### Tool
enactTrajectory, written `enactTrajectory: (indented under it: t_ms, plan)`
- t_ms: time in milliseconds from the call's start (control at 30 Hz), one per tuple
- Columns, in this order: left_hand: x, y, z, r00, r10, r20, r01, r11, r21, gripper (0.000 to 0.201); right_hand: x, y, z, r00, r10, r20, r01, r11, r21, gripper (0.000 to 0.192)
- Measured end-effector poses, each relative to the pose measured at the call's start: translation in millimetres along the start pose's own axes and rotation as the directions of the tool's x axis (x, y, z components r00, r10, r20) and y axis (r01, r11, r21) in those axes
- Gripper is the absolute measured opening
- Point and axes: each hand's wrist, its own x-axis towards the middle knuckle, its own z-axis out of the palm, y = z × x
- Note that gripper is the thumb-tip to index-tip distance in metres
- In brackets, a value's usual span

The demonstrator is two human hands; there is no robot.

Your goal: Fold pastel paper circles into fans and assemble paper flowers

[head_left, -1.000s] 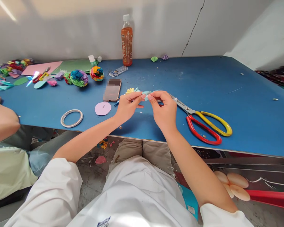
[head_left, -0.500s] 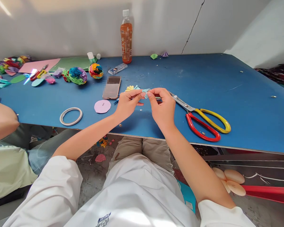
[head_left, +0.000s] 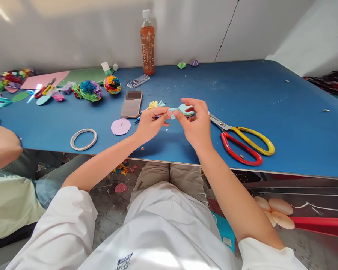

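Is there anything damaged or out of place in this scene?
A dark crack runs down the white wall behind the blue table. Paper scraps lie scattered on the floor under the table's edge. Both hands pinch a light blue paper piece.

Not much to read here tbh. The bottle (head_left: 148, 43) at the back of the worktop (head_left: 270, 112) has a label with light characters running down it, too small to make out. There's dark blue print on the white shirt (head_left: 123, 261), also unreadable.
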Motion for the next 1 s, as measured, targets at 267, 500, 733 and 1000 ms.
enactTrajectory:
  t_ms: [267, 500, 733, 1000]
  plan:
    - [0.0, 2.4, 2.5, 0.999, 0.02, -0.03, -0.018, 0.997, 0.072, 0.031, 14.7, -22.6, -23.9, 0.981, -0.069, 0.181, 0.094, 0.987, -0.132, 0.012]
    - [3.8, -1.5, 3.1, 0.996, -0.092, 0.006, 0.092, 0.996, 0.002, 0.027, 34.5, -14.5, -33.2, 0.917, -0.04, 0.396, 0.096, 0.988, -0.121, 0.012]
    - [5.9, -5.6, -2.3, 0.998, 0.051, 0.026, -0.055, 0.977, 0.206, 0.024, 28.5, -2.8, -22.7, 0.933, -0.038, 0.358, 0.044, 0.999, -0.007, 0.014]
    - [11.3, -14.6, -13.6, 0.766, 0.577, 0.284, -0.591, 0.458, 0.664, 0.026, 24.6, 2.2, -22.0, 0.932, -0.068, 0.356, 0.08, 0.997, -0.02, 0.018]
